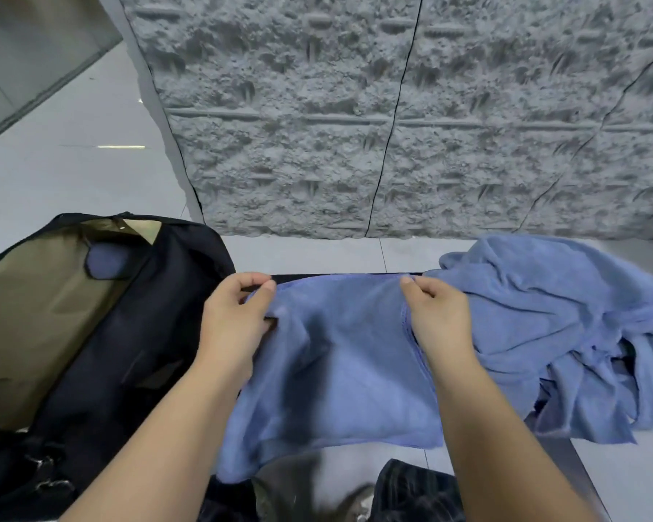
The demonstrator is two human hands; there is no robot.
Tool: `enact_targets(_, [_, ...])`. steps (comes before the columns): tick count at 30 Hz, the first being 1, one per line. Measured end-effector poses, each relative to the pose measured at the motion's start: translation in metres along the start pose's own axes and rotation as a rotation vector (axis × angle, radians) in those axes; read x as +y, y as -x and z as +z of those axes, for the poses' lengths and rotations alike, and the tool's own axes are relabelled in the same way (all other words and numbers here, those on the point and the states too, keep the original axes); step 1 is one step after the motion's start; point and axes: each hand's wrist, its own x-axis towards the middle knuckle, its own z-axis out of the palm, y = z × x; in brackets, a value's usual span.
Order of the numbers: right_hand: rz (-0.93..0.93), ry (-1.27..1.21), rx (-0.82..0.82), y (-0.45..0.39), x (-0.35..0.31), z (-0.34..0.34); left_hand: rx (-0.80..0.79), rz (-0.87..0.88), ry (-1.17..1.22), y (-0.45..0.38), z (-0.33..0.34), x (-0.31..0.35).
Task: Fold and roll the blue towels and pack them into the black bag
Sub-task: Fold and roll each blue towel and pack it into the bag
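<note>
Two hands [336,314] pinching one blue towel [336,371]; one black bag [129,333] alongside.

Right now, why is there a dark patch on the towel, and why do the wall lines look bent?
Head view: the dark patch on the held towel looks like a shadow, perhaps the person's; the wide-angle lens bends the wall seams; the bottom edge is blurry.

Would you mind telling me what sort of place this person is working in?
Probably an indoor room or hallway, not a home laundry: pale glossy floor tiles, a rough grey textured wall panel, and a dark worktop.
</note>
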Motion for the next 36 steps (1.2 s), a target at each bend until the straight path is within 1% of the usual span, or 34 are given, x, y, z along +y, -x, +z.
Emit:
enact_targets(2, [0.035,-0.088,-0.047,0.007,0.0,0.013,-0.1,-0.069,0.1,0.007,0.013,-0.007])
enact_targets(4, [0.078,-0.14,-0.102,0.014,0.002,0.028,-0.21,-0.113,0.144,0.013,0.024,-0.015])
enact_targets(6, [0.097,-0.161,-0.167,0.021,0.002,0.039,-0.304,-0.131,0.12,0.018,0.03,-0.024])
enact_targets(8, [0.097,-0.163,-0.219,0.026,0.002,0.045,-0.36,-0.125,0.056,0.02,0.031,-0.029])
enact_targets(11, [0.044,-0.124,-0.256,0.029,0.005,0.045,-0.445,-0.079,-0.012,0.02,0.03,-0.031])
enact_targets(13, [0.028,-0.105,-0.299,0.028,0.008,0.044,-0.426,-0.025,-0.071,0.02,0.026,-0.03])
enact_targets(16, [0.062,-0.117,-0.407,0.031,0.009,0.045,-0.332,0.038,-0.16,0.016,0.023,-0.033])
enact_targets(19, [0.109,-0.16,-0.43,0.033,0.011,0.047,-0.31,0.084,-0.249,0.013,0.022,-0.037])
enact_targets(22, [0.105,-0.166,-0.438,0.034,0.009,0.048,-0.274,0.127,-0.297,0.012,0.021,-0.04])
enact_targets(25, [0.111,-0.189,-0.5,0.035,0.007,0.047,-0.231,0.149,-0.32,0.011,0.02,-0.04])
enact_targets(27, [0.107,-0.205,-0.56,0.035,0.006,0.044,-0.233,0.149,-0.324,0.012,0.02,-0.039])
enact_targets(29, [0.089,-0.208,-0.581,0.034,0.007,0.042,-0.243,0.176,-0.333,0.012,0.021,-0.037])
enact_targets(32, [0.083,-0.205,-0.594,0.029,0.01,0.039,-0.254,0.307,-0.4,0.009,0.017,-0.038])
enact_targets(36, [0.027,-0.219,-0.668,0.027,0.009,0.028,-0.422,0.424,-0.498,-0.002,0.005,-0.035])
